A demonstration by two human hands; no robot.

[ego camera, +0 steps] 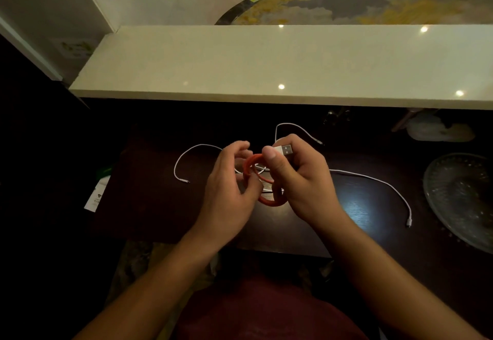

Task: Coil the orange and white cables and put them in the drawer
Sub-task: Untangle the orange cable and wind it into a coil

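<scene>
Dim light is falling on a dark table [149, 206] that is sitting under a pale stone ledge [266, 64]. Both hands are hovering above the table's middle, working an orange cable [249, 165] wound into small loops. The right hand [301, 179] is pinching the loops together with the cable's plug [285, 150] sticking up past the thumb. The left hand [229, 193] is curling its fingers around the coil's other side. A white cable [373, 179] is lying loose across the table behind them, and a glass plate [458, 195] is resting far right.
</scene>
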